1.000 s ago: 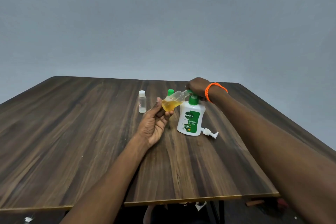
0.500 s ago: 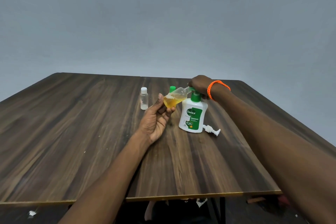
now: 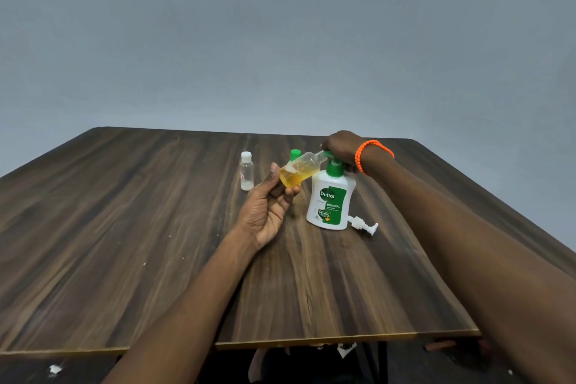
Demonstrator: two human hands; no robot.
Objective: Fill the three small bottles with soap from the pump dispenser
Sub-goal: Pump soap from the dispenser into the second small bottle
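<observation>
Soap dispenser (image 3: 330, 201) stands right of centre; right hand (image 3: 341, 146) presses its pump, left hand (image 3: 268, 206) grips the tilted bottle (image 3: 299, 170). Better to keep its mouth at the nozzle and pump slowly.

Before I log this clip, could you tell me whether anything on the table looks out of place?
A loose white pump head lies on its side on the table beside the soap dispenser, attached to no bottle.
</observation>
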